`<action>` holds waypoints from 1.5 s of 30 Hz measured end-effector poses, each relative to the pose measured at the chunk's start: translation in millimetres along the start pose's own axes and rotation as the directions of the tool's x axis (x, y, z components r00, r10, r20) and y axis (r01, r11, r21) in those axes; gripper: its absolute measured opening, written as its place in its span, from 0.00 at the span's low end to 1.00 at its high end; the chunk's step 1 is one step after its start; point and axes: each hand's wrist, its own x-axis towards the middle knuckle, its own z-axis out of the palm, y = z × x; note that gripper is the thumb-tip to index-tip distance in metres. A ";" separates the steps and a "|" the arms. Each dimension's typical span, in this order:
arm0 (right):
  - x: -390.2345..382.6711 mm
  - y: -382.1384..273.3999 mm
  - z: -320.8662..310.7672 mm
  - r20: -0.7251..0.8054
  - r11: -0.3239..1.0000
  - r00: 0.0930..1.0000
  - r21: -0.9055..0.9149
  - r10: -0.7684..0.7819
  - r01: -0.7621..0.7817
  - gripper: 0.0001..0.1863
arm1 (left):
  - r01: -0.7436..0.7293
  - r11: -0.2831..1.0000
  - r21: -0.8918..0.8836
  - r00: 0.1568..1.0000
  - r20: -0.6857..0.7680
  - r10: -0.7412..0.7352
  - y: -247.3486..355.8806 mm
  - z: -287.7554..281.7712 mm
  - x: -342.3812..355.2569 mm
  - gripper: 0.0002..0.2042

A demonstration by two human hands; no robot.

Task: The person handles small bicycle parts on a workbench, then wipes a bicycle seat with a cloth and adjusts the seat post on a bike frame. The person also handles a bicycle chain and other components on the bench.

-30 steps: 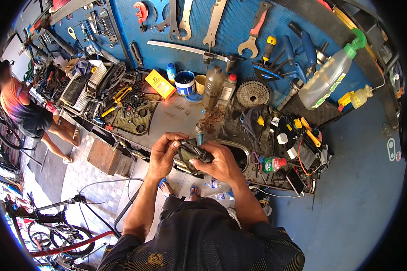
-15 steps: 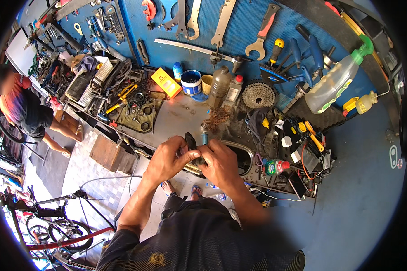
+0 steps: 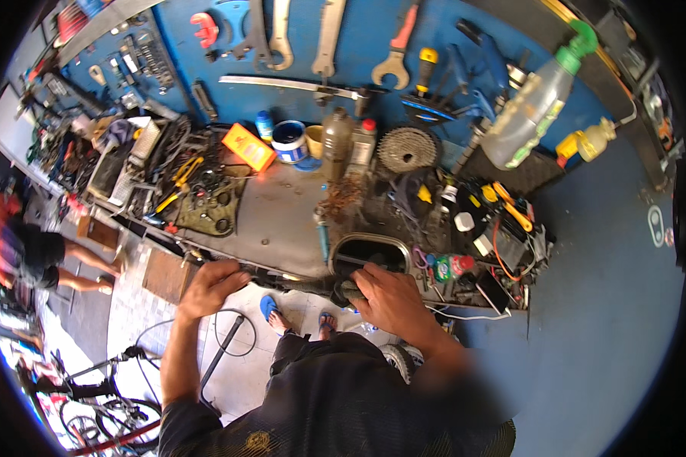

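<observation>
A dark rod-like part [image 3: 282,276] is gripped at both ends by the closed left hand [image 3: 209,286] and right hand [image 3: 389,298] at the surface [image 3: 282,221] edge, apparently mid-pull; steady opposing force seems needed next.

We wear a dark, nearly black short-sleeved shirt [image 3: 335,404] with a small yellowish mark low on its front, and both forearms come out bare from it. Our left hand [image 3: 209,286] and right hand [image 3: 392,297] carry no gloves, rings or watch. Beyond the shirt's upper edge, dark trousers [image 3: 297,346] end in blue flip-flop sandals [image 3: 269,307].
</observation>
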 end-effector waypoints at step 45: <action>-105.7 56.6 56.2 -0.290 0.716 0.842 0.682 0.455 -0.152 0.30 | -0.012 0.859 -0.512 0.802 0.508 0.314 7.7 230.5 92.9 0.28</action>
